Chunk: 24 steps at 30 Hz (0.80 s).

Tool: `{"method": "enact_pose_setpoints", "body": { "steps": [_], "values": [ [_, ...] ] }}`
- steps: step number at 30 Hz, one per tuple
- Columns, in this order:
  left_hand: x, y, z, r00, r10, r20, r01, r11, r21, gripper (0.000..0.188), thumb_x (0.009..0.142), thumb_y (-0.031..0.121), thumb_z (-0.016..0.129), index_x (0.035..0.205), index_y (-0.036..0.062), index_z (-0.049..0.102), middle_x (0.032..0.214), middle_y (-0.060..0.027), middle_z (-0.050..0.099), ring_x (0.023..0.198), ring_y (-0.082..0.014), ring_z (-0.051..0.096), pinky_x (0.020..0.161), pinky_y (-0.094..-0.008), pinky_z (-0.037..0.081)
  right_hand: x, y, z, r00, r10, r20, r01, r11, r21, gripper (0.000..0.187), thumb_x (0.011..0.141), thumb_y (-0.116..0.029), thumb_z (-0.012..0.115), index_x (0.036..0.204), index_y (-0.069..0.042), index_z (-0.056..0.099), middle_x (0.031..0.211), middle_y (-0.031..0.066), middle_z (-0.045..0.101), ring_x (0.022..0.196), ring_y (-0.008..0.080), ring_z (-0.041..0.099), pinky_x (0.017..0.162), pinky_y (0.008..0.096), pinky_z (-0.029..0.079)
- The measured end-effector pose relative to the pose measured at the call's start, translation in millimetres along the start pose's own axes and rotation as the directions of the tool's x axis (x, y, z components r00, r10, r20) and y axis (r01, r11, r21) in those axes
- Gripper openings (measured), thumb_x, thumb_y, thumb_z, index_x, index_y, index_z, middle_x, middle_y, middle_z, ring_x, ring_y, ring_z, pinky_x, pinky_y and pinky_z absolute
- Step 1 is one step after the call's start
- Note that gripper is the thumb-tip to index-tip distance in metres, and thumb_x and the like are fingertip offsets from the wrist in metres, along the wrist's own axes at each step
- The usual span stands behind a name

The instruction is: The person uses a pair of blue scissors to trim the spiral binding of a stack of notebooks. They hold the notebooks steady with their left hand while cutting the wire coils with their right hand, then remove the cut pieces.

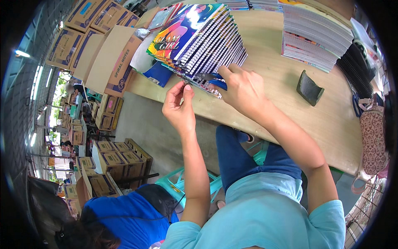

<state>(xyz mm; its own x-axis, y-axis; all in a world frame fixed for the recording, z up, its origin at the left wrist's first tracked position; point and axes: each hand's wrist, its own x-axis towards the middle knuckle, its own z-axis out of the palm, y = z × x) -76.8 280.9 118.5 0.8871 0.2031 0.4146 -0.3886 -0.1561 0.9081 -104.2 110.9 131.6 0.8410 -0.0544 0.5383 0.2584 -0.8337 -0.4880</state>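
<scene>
A tall stack of spiral notebooks [207,45] with bright illustrated covers stands in front of me, coil edges facing me. My right hand [244,89] is closed around blue-handled pliers [216,80], whose jaws point left at the lowest coil edge of the stack. Just left of the jaws, my left hand [180,106] pinches the end of a dark spiral coil [187,82] between thumb and forefinger at the corner of a notebook. Whether the jaws touch the coil is too small to tell.
A dark curved block [310,88] rests on the wooden table [265,45]. Farther right are a stack of bound pages [315,39], black coils [356,68], scissors [355,103] and a patterned pouch [373,141]. Cardboard boxes [118,62] stand left. A person in blue [128,220] sits beside me.
</scene>
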Motion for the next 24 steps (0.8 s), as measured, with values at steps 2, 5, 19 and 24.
{"method": "enact_pose_setpoints", "body": {
  "steps": [2,5,19,24],
  "values": [
    [-0.1,5.0,1.2,1.000,0.005,0.020,-0.004,1.000,-0.017,0.025,0.088,0.002,0.069,0.111,-0.0075,0.063,0.098,-0.0124,0.068,0.085,-0.0134,0.066,0.074,-0.0277,0.059,-1.2,1.5,-0.1,0.995,-0.028,-0.099,0.023,0.999,-0.046,0.040,0.075,-0.040,0.076,0.092,-0.005,0.063,0.082,0.0102,0.063,0.074,0.0296,0.066,0.060,0.0425,0.053],
    [3.3,15.1,6.7,0.998,0.026,0.050,-0.023,0.998,-0.056,0.025,0.089,0.003,0.069,0.111,-0.0074,0.063,0.098,-0.0122,0.068,0.084,-0.0130,0.066,0.073,-0.0275,0.059,3.1,3.3,7.9,0.976,-0.103,-0.194,0.080,0.990,-0.119,0.040,0.075,-0.040,0.077,0.091,-0.006,0.062,0.081,0.0090,0.063,0.074,0.0289,0.066,0.061,0.0439,0.052],
    [8.3,16.3,12.4,1.000,0.026,-0.002,-0.026,1.000,0.012,0.022,0.089,0.002,0.068,0.109,-0.0077,0.063,0.094,-0.0115,0.069,0.078,-0.0129,0.066,0.071,-0.0271,0.058,6.4,2.4,-7.5,0.994,-0.038,-0.098,0.036,0.999,-0.024,0.042,0.076,-0.041,0.076,0.092,-0.005,0.062,0.086,0.0113,0.064,0.081,0.0305,0.066,0.066,0.0447,0.053],
    [8.8,17.2,15.8,0.998,0.067,-0.014,-0.067,0.998,-0.002,0.022,0.090,0.001,0.067,0.109,-0.0078,0.063,0.095,-0.0114,0.069,0.078,-0.0125,0.066,0.070,-0.0270,0.058,13.2,-3.4,-2.6,0.991,-0.089,-0.097,0.080,0.992,-0.096,0.042,0.075,-0.041,0.076,0.093,-0.005,0.063,0.086,0.0111,0.064,0.081,0.0293,0.066,0.065,0.0444,0.053]
  ]
}}
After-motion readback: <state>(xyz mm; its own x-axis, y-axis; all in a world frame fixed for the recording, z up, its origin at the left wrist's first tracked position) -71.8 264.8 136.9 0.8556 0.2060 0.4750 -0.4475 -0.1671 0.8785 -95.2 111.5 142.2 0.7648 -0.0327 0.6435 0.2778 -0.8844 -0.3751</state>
